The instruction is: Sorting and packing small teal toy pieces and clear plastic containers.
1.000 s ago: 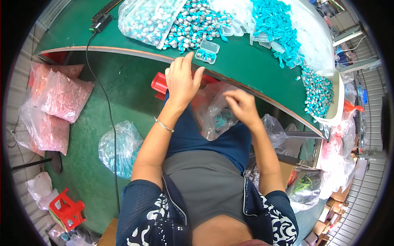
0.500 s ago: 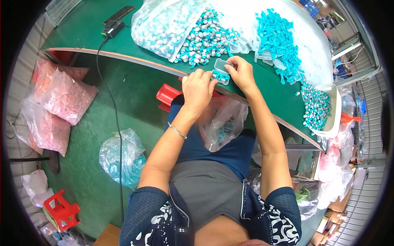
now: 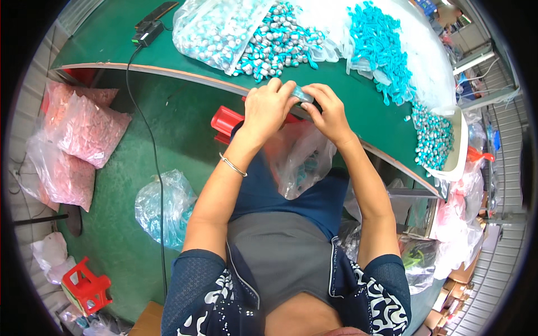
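- Pink bags (image 3: pixel 92 131) lie on the floor, well to the left of both hands.
- A black cable (image 3: pixel 159 162) hangs left of the left forearm, in front of a clear bag with teal contents (image 3: pixel 162 210).
- A big bag of teal-and-white pieces (image 3: pixel 210 36) sits on the table (image 3: pixel 112 47), beyond the left hand and to its left.
- The left forearm, with a bracelet (image 3: pixel 232 166) at the wrist, slants up and inward from a bent elbow.
- The left hand (image 3: pixel 268 109) is back-up, its fingers bent and its thumb reaching right; it grips the left end of a small case.
- Loose grey-and-teal pieces (image 3: pixel 277 42) are heaped just beyond the left hand.
- The case (image 3: pixel 302 94) is between the two hands at the table's edge; fingers partly hide it, so I cannot tell how its lid stands.
- The right hand (image 3: pixel 332 115) leans in from the right, curled fingers and thumb pinching the case's right end.
- Teal cords (image 3: pixel 381 53) lie beyond the right hand, to its right.
- A white tub (image 3: pixel 460 145) stands farther right.
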Available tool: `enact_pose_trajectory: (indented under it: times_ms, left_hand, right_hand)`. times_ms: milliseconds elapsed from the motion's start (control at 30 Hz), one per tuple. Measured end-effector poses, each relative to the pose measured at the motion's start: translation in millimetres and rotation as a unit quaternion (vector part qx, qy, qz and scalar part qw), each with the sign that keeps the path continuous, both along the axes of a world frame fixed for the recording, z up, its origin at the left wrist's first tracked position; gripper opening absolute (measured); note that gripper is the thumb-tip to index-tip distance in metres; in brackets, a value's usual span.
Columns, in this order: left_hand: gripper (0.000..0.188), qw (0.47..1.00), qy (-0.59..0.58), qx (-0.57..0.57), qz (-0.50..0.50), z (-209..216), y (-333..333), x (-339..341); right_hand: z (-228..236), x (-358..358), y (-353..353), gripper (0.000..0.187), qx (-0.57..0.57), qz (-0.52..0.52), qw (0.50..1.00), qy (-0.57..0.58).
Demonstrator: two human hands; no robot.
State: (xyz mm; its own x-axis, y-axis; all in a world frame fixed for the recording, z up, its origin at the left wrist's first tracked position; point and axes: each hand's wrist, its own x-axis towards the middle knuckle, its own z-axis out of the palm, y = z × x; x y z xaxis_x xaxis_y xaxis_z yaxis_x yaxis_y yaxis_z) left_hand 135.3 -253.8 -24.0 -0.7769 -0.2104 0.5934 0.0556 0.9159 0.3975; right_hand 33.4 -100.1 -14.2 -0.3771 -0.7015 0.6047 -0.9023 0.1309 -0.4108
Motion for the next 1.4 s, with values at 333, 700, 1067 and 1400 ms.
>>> enact_pose_trajectory:
  times_ms: [333,700,1067,1400]
  left_hand:
    - [0.017,0.941,0.044,0.261,-0.212,-23.2,45.0,13.2]
    - [0.029,0.922,-0.288,0.186,-0.179,-126.4,90.1,29.7]
    - [0.01,0.925,-0.015,0.152,-0.348,-12.6,84.6,-16.0]
    - [0.014,0.972,0.004,0.109,-0.208,-3.3,53.8,-112.5]
  right_hand:
    - [-20.3,46.7,58.4,0.017,-0.065,-0.018,0.968,-0.242]
    - [-219.1,49.8,131.2,0.031,0.091,-0.321,0.88,-0.339]
    - [-95.1,63.2,114.0,0.018,0.055,-0.136,0.935,-0.323]
    - [24.0,-60.9,104.2,0.03,-0.044,-0.274,0.959,0.05]
